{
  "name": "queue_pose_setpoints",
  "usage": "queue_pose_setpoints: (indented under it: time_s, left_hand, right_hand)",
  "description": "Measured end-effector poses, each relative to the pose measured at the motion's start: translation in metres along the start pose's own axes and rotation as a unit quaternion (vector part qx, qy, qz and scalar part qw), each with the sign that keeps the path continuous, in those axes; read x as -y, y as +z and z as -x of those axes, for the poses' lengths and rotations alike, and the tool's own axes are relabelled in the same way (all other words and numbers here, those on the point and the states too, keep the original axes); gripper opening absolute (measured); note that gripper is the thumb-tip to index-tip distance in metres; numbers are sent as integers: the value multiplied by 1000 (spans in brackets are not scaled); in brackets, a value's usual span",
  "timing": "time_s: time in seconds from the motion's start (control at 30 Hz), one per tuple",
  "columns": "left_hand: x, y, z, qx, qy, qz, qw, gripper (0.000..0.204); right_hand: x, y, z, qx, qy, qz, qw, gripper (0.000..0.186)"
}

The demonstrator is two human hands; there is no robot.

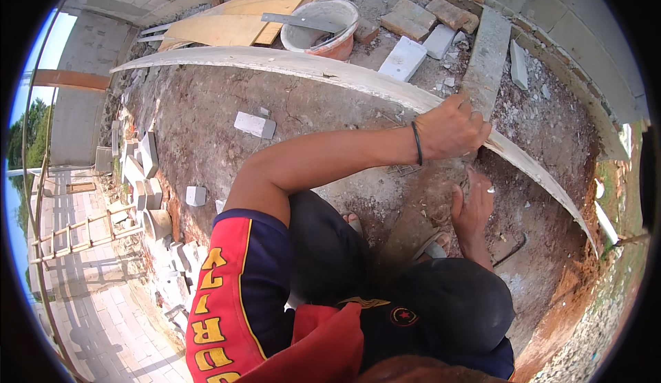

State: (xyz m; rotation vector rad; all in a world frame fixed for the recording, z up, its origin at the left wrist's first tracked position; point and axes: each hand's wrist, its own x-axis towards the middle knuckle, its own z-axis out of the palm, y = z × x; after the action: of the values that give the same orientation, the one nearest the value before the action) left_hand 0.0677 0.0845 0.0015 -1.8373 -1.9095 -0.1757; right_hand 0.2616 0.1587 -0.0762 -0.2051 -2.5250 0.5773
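A long, narrow pale wooden plank [296,63] stretches across in front of me, its whitish surface worn and rough. My left hand [454,128], with a dark band at the wrist, is closed over the plank's edge right of the middle; its fingertips are partly hidden. Lower down, close to my knee, my right hand [474,207] has its thumb and fingers apart on the near side of the plank. A small white speck shows at its fingers, too small to name. My feet and bent knees are below the plank.
Beyond the plank stand a mortar tub [320,28] with a flat metal strip [303,22] across it, plywood sheets [237,25], and bricks [407,18]. White blocks [255,125] lie on the dirt. A concrete beam [487,59] runs toward the wall. A bamboo ladder [86,235] is at left.
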Motion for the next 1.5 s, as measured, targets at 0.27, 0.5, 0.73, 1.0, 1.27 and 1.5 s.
queue_pose_setpoints:
  time_s: [0.27, 0.5, 0.73, 1.0, 1.27, 1.5]
  left_hand:
    - [56, -72, 88, 30, -3, -80, 996, 11]
    - [65, -96, 93, 19, 30, -78, 996, 15]
    - [114, -106, 103, -14, 53, -109, 993, 12]
    - [202, -146, 124, -40, 17, -216, 975, 23]
    - [401, -313, 207, -18, -363, -535, 763, 49]
    - [290, -312, 140, -230, -368, -259, 863, 68]
  right_hand:
    - [-132, -165, 50, -14, -44, 355, 934, 79]
    - [-245, -181, 78, 123, 101, 380, 911, 63]
    - [-309, -151, 79, 75, 136, 338, 928, 51]
    - [-263, -131, 9, 23, 138, 303, 943, 30]
    - [20, -34, -314, -133, -96, 257, 952, 25]
    - [370, 71, -478, -181, -300, -102, 931, 22]
